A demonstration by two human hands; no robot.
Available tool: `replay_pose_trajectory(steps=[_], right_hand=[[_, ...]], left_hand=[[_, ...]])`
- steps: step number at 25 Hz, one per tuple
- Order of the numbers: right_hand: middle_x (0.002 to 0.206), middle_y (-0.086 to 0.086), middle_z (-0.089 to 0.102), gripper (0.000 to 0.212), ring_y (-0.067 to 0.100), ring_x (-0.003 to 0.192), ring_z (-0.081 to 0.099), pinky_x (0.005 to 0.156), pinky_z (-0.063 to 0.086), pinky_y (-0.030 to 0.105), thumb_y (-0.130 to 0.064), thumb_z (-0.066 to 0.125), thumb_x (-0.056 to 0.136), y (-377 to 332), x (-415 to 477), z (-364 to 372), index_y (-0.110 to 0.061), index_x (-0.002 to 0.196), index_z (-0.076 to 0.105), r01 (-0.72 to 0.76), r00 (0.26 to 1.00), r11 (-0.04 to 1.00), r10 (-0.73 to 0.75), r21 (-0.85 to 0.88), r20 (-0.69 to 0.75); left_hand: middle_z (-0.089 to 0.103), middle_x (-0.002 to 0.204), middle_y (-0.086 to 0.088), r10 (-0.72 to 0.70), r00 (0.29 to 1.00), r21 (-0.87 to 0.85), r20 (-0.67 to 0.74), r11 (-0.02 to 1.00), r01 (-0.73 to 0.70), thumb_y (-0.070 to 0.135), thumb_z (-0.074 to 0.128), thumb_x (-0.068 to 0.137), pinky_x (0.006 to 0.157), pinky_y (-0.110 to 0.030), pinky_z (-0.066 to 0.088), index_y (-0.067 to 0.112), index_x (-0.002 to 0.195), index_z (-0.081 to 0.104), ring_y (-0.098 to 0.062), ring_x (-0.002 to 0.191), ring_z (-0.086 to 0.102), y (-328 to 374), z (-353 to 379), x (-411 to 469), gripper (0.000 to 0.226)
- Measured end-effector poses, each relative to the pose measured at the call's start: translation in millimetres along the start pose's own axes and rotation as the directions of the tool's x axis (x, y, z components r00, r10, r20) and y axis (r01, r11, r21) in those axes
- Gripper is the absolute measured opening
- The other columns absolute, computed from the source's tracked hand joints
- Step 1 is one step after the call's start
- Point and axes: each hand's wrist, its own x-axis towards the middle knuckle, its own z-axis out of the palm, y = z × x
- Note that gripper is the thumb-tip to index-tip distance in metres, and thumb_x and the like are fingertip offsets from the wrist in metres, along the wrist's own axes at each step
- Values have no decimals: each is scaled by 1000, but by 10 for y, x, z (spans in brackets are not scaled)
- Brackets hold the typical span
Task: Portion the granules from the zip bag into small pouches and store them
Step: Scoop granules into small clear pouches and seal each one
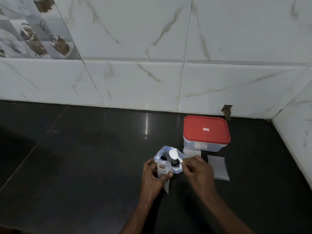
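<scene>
A clear zip bag (163,153) with a blue edge stands open on the dark counter, with dark granules (173,162) inside. My left hand (152,176) holds a small clear pouch (163,171) upright with its mouth open, just in front of the bag. My right hand (197,169) pinches the handle of a white plastic spoon (173,154). The spoon's bowl hovers over the bag's mouth and looks empty.
A clear box with a red lid (206,131), closed, sits behind and to the right of the bag. Flat empty pouches (218,167) lie beside my right hand, another (191,152) against the box. The tiled wall (152,73) borders the counter (76,157) behind and at right.
</scene>
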Motion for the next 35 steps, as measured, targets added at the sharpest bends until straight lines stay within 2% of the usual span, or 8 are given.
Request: replay_pose_trajectory(steps=[5,8,13,16,20,23,29,35], right_hand=[[74,0,64,25,9,57,58,48,37,16,-7,87,56,71,70,393,-15,69,68,315,939,871,-228,-377,258],[77,3,63,17,12,59,60,46,35,16,-5,79,60,107,24,566,-11,69,65,352,918,865,-245,-357,312],[57,-7,56,31,5,52,49,54,38,11,-4,63,82,-4,105,514,-20,56,57,-188,960,980,170,63,224],[52,7,64,25,10,44,55,48,51,30,0,63,81,-82,224,438,-9,59,70,-449,887,857,393,252,244],[55,11,65,15,15,45,59,48,52,25,3,65,84,-47,305,363,-1,73,74,-642,762,655,601,399,241],[55,12,65,18,16,44,60,52,55,31,2,66,83,31,310,289,-4,68,74,-642,757,650,623,406,198],[57,15,63,22,21,49,57,58,53,36,2,67,83,-133,308,-7,-9,66,75,-598,786,618,579,511,219],[68,-3,70,12,11,57,65,55,54,22,-12,69,83,-427,-12,-218,-21,80,77,-222,975,915,204,338,89]], left_hand=[[55,138,17,14,999,-50,36,999,-12,42,88,63,103,-29,50,38,111,74,4,123,57,-68,-6,-8,50],[59,137,10,-30,998,-111,53,993,36,42,89,60,102,-41,53,45,108,73,-9,120,63,-60,-33,24,50],[63,131,-1,-22,994,-216,105,975,44,32,90,58,94,-34,56,46,105,73,-19,112,69,1,-75,45,52],[60,133,5,-5,993,-187,114,982,26,36,90,58,95,-33,56,48,103,74,-16,115,67,-13,-49,55,49],[59,133,7,24,995,-150,100,989,-9,39,91,58,98,-35,55,45,106,74,-17,119,65,-36,-38,73,51],[60,131,0,16,997,-157,70,988,-5,38,92,57,101,-47,54,44,106,73,-20,118,65,-49,-58,93,53],[58,127,1,14,999,-86,39,996,-11,42,90,53,101,-40,54,43,101,74,-10,114,65,-50,-48,99,51],[57,120,13,-30,999,-70,14,997,31,49,92,52,96,-40,56,35,99,75,-10,108,66,-65,-16,111,52]])
